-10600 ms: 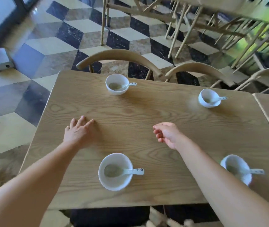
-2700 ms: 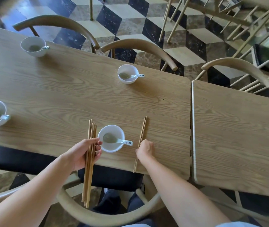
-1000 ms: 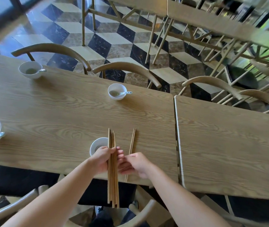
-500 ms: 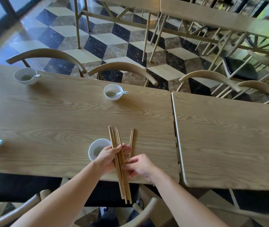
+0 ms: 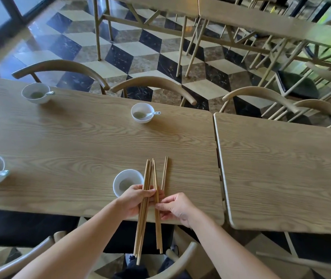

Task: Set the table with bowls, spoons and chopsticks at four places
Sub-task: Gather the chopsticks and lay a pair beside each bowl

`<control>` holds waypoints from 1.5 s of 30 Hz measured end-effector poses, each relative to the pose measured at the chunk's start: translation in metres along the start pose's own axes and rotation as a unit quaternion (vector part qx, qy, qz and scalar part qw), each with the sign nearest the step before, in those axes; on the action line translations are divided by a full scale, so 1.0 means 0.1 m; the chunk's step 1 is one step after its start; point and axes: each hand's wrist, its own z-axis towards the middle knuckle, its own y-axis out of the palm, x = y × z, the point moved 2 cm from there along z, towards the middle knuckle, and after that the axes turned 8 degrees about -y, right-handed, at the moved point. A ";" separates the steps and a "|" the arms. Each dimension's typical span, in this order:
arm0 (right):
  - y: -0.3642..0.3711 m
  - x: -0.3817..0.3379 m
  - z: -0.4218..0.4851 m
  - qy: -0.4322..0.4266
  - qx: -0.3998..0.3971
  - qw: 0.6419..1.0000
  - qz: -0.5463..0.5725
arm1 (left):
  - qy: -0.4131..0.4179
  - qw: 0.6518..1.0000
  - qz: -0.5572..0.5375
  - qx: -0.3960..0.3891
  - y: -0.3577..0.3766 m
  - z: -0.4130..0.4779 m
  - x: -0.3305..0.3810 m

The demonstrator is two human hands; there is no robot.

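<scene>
Head view: the left hand grips a chopstick bundle at lower centre, partly covering a bowl; the right hand pinches a pair. Three more bowls sit across the wooden tabletop, curved chairs and chequered floor above.

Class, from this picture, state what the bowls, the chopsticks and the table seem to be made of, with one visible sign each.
Bowls: probably glazed ceramic or porcelain; white, smooth, faint sheen.
Chopsticks: likely wood or bamboo; slim tan sticks, matte.
Table: wood or wood-look laminate; pale top with printed-looking grain, low sheen. Which, the picture cannot settle.
</scene>
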 end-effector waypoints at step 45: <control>-0.92 -1.43 1.87 -0.007 0.109 0.994 -0.014 | 0.061 0.984 -0.152 0.064 -0.10 0.41 1.10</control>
